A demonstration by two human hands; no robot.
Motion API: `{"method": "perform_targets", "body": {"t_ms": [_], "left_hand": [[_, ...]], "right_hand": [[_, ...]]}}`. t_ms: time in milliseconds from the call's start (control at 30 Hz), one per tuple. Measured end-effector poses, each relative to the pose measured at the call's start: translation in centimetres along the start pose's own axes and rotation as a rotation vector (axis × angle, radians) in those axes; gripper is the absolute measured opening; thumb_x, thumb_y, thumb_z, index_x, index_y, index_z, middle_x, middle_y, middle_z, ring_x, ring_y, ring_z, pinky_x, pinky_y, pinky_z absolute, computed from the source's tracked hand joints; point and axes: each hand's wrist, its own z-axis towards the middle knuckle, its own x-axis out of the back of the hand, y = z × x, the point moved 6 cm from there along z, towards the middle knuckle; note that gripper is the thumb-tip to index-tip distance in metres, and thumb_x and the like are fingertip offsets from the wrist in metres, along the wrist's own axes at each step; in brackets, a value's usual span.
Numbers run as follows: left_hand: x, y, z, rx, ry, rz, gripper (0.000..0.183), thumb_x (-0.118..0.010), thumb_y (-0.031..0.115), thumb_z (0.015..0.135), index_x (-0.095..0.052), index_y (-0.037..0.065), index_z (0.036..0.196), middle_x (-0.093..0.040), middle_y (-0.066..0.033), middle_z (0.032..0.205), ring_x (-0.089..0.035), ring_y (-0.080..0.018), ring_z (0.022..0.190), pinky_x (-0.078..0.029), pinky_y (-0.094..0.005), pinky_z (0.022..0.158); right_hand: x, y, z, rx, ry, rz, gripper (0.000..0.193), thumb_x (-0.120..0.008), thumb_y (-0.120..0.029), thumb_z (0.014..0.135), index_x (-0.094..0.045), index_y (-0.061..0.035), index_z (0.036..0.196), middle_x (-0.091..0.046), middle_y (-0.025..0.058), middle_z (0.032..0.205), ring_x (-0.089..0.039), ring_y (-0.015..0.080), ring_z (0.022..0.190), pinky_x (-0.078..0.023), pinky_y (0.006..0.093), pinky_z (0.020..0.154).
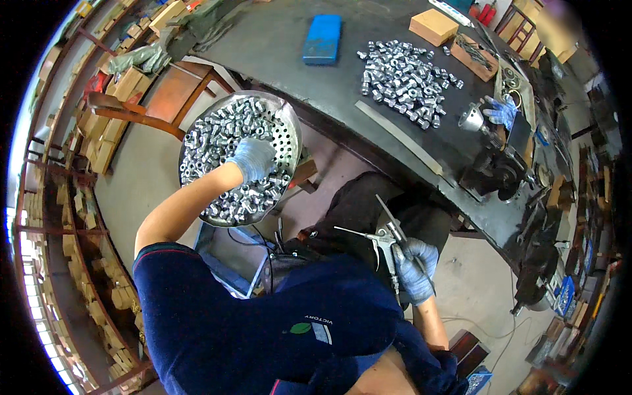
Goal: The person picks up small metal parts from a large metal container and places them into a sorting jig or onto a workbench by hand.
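A round metal pan with holes [286, 135] at the left is heaped with small shiny metal fittings [217, 141]. My left hand [255, 160], in a light blue-grey glove, reaches down among them. Its fingers are hidden, so whether it grips a fitting does not show. In front of my lap my gloved right hand [416, 271] is closed around an air blow gun [384, 245] with a thin nozzle pointing left. A slim, dark metal bar [394, 222], perhaps a file, slants through the same hand. Both tools are clear of the bench.
On the dark bench [276, 56] lie a pile of similar fittings [408, 82], a blue box [322, 39], a flat metal strip [398, 137] and a wooden block [433, 26]. A machine [500, 168] stands at the right. A wooden chair [171, 99] and a blue crate [230, 260] flank the pan.
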Motion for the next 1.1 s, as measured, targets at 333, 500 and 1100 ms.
{"method": "perform_targets", "body": {"t_ms": [333, 500, 1100], "left_hand": [[-3.1, -2.4, 1.8, 0.021, -0.223, 0.003, 0.028, -0.062, 0.029, 0.068, -0.068, 0.011, 0.089, -0.066, -0.0138, 0.086, -0.064, -0.0327, 0.084, -0.051, -0.0419, 0.073], [1.3, -0.8, -0.3, -0.021, -0.022, -0.181, 0.028, -0.06, 0.015, 0.078, -0.063, 0.004, 0.104, -0.065, -0.015, 0.101, -0.063, -0.0273, 0.096, -0.049, -0.0369, 0.083], [5.4, 15.6, -5.0, -0.456, -0.282, -2.382, 0.055, -0.07, 0.031, 0.078, -0.051, -0.002, 0.118, -0.061, -0.0066, 0.088, -0.06, -0.0165, 0.076, -0.053, -0.0352, 0.074]], "right_hand": [[-0.1, 0.9, -0.1, -0.046, -0.028, 0.088, 0.028, -0.069, -0.004, 0.076, -0.047, -0.007, 0.058, -0.044, 0.0014, 0.055, -0.039, 0.0091, 0.052, -0.035, 0.024, 0.049], [0.4, 1.1, -0.2, -0.037, -0.017, 0.066, 0.027, -0.069, -0.005, 0.075, -0.048, -0.0068, 0.059, -0.044, 0.0012, 0.056, -0.04, 0.0093, 0.053, -0.035, 0.0241, 0.049], [-0.9, -3.5, 3.5, 0.192, -0.064, -0.045, 0.03, -0.078, -0.016, 0.066, -0.05, -0.0087, 0.057, -0.048, 0.0087, 0.053, -0.049, 0.0236, 0.046, -0.038, 0.0311, 0.044]]}}
